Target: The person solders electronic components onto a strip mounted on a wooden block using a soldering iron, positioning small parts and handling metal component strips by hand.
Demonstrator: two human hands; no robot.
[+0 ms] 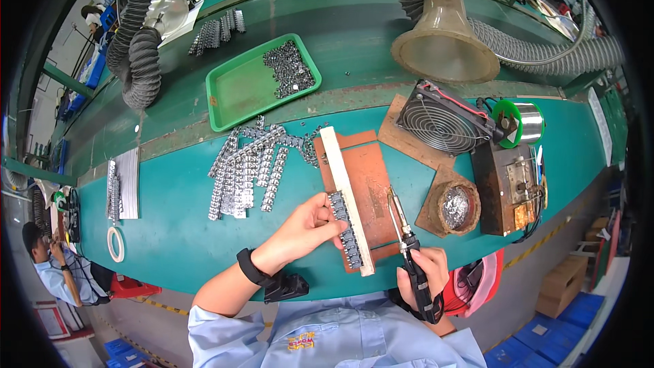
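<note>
Metal parts in a dark row (345, 229) sit right under the left hand's fingertips (332, 214), lined up against a pale wooden strip (346, 199) that lies on a brown board (368, 191). The left hand (304, 232) has its fingers pressed together on the near end of that row, pinning it flat against the strip, which looks like a straightedge keeping the pieces in line. Row and strip share one long axis: from just beyond the fingertips, near the loose piles, back toward the person's body, tilted slightly rightward at the near end.

Over to the right hand (424, 274): fingers curled tight round the black handle of a soldering iron (405, 236), gripped low so the tip points away from the body and up over the board, just right of the strip. Whether the tip touches the board, I can't quite tell at this angle.

Beyond the left fingers lie scattered silver part strips (248, 167) and a green tray (231, 88) of small pieces. Right of the iron sits a tin of tip-cleaning wool (455, 206), handy for wiping, with a small fan (439, 123) and a solder spool (523, 121) farther out.
</note>
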